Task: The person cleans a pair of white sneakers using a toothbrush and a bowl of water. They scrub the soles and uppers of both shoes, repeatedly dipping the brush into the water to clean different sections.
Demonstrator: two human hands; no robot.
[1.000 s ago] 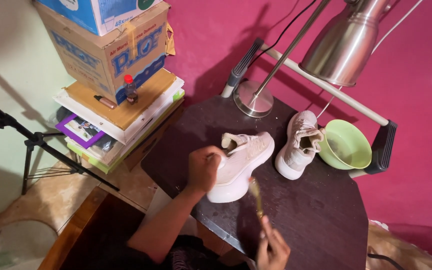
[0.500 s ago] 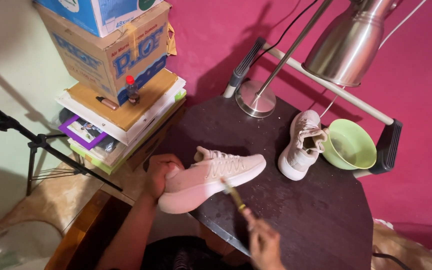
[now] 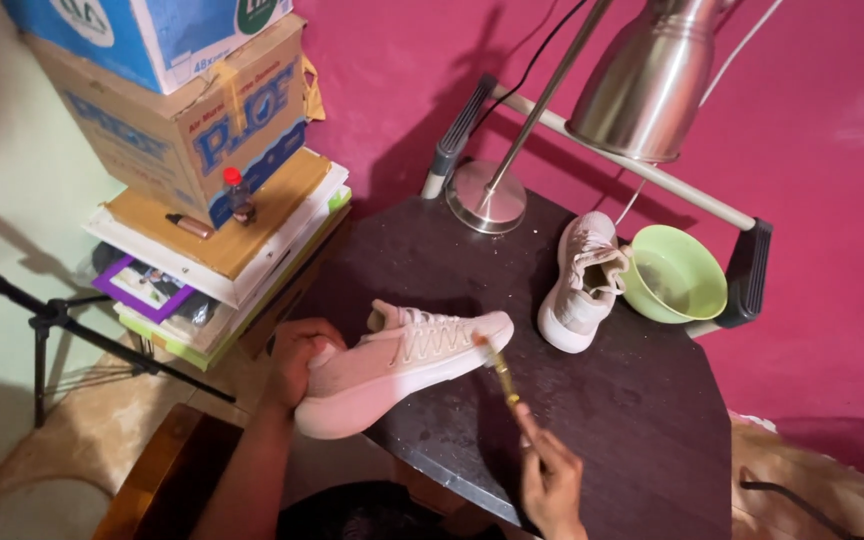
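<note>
My left hand (image 3: 297, 362) grips the heel of a pale pink sneaker (image 3: 402, 362), holding it on its side over the near-left edge of the dark table (image 3: 612, 420). My right hand (image 3: 550, 482) holds a small yellow-handled brush (image 3: 498, 372) whose tip touches the shoe's toe and sole edge. A second matching sneaker (image 3: 580, 282) stands on the table further back, leaning against a light green bowl (image 3: 676, 276).
A silver desk lamp (image 3: 642, 80) with a round base (image 3: 487, 197) stands at the table's back. Stacked cardboard boxes (image 3: 177, 110), books and a small bottle (image 3: 240, 195) stand to the left. A black tripod leg (image 3: 72, 325) crosses the floor at left.
My left hand slid from the shoe's middle to its heel and turned the shoe lengthwise, toe to the right. My right hand brought the brush up to the toe.
</note>
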